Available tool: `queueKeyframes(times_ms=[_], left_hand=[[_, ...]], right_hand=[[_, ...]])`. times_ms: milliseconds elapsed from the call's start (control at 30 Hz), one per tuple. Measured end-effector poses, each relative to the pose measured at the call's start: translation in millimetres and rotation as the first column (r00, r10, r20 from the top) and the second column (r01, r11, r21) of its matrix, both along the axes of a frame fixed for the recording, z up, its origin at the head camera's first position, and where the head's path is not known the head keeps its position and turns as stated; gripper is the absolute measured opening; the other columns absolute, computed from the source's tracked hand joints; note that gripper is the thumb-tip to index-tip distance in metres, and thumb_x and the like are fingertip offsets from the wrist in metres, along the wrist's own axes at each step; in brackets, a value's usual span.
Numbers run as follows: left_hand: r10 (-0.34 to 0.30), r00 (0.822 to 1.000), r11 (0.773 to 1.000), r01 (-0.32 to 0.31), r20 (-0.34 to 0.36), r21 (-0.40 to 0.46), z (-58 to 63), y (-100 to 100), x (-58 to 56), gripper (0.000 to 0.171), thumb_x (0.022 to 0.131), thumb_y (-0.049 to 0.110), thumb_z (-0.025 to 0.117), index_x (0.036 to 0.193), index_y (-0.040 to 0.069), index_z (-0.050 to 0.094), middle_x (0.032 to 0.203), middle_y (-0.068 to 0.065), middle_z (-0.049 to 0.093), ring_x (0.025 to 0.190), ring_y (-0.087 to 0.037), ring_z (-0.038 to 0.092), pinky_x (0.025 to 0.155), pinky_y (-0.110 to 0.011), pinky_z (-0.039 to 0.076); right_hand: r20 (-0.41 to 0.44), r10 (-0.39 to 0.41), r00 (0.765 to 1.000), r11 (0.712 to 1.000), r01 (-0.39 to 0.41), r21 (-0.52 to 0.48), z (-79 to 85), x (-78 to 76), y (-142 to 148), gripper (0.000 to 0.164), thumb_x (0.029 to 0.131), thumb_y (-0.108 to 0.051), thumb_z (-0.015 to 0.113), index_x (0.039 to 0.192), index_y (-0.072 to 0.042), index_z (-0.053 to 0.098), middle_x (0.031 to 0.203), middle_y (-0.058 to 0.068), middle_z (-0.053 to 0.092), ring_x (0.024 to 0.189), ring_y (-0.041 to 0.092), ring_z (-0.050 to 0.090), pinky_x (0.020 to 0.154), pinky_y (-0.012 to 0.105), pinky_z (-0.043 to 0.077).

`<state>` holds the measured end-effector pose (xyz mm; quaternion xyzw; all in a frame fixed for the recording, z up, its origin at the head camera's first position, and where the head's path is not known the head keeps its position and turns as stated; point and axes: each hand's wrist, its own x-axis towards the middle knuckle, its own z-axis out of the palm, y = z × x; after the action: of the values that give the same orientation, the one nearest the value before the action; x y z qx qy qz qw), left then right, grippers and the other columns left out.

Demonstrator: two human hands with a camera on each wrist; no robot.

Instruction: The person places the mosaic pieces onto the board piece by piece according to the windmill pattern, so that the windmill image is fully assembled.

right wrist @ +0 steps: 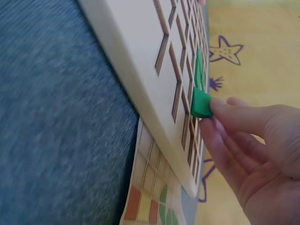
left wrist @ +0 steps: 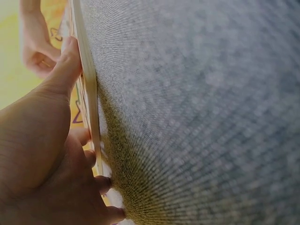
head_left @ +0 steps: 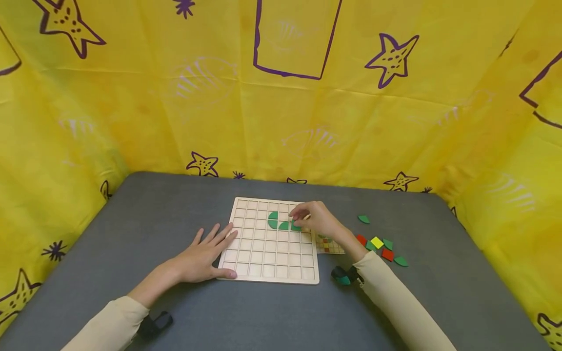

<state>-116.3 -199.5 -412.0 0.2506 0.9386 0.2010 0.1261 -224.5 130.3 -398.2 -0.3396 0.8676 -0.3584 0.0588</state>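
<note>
A wooden grid board (head_left: 269, 246) lies on the table. My left hand (head_left: 199, 258) rests at its left edge, fingers straight and spread, with the thumb (left wrist: 68, 58) on the near corner. My right hand (head_left: 322, 219) is over the right part of the grid. Between its thumb and fingers it pinches a green tile (right wrist: 200, 104) with a curved side, close over the cells. Other green tiles (head_left: 272, 224) lie in cells left of that hand, one of them a leaf-like green tile (head_left: 284, 225).
A printed pattern card (head_left: 335, 247) is partly under the board's right edge. Farther right lie loose tiles: a yellow tile (head_left: 376, 242), red tiles (head_left: 388, 254) and several green ones (head_left: 401, 262). Yellow cloth (head_left: 272, 126) hangs around the grey table (head_left: 184, 200).
</note>
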Motion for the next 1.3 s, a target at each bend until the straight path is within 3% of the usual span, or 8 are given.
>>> queueKeyframes(times_ms=[400, 600, 1300], left_hand=[[-0.003, 1.000, 1.000, 0.003, 0.014, -0.004, 4.6, 3.2, 0.6, 0.105, 0.082, 0.068, 0.062, 0.156, 0.006, 0.022, 0.163, -0.015, 0.010, 0.146, -0.048, 0.005, 0.109, -0.070, -0.001], [0.000, 1.000, 1.000, 0.000, 0.009, 0.006, 5.3, 2.7, 1.9, 0.104, 0.082, 0.067, 0.063, 0.156, 0.006, 0.022, 0.163, -0.015, 0.010, 0.146, -0.048, 0.005, 0.109, -0.071, -0.001], [0.003, 1.000, 1.000, -0.003, 0.002, 0.017, 6.8, 3.1, 4.9, 0.102, 0.083, 0.063, 0.065, 0.155, 0.004, 0.024, 0.162, -0.017, 0.013, 0.145, -0.049, 0.008, 0.108, -0.071, 0.000]], right_hand=[[0.001, -0.062, 0.998, 0.993, 0.062, 0.103, -3.5, -1.8, -6.0, 0.015, 0.086, -0.002, 0.074, 0.100, -0.007, 0.075, 0.086, 0.000, 0.071, 0.078, 0.011, 0.064, 0.071, 0.026, 0.053], [-0.016, -0.043, 0.999, 0.994, 0.045, 0.104, -3.6, -1.0, -7.3, 0.015, 0.086, -0.001, 0.073, 0.100, -0.005, 0.074, 0.084, 0.001, 0.070, 0.078, 0.011, 0.064, 0.073, 0.026, 0.053], [-0.053, -0.060, 0.997, 0.991, 0.066, 0.119, 18.8, 2.8, 18.0, 0.018, 0.088, -0.001, 0.071, 0.105, 0.000, 0.072, 0.091, 0.006, 0.072, 0.084, 0.019, 0.067, 0.077, 0.033, 0.055]])
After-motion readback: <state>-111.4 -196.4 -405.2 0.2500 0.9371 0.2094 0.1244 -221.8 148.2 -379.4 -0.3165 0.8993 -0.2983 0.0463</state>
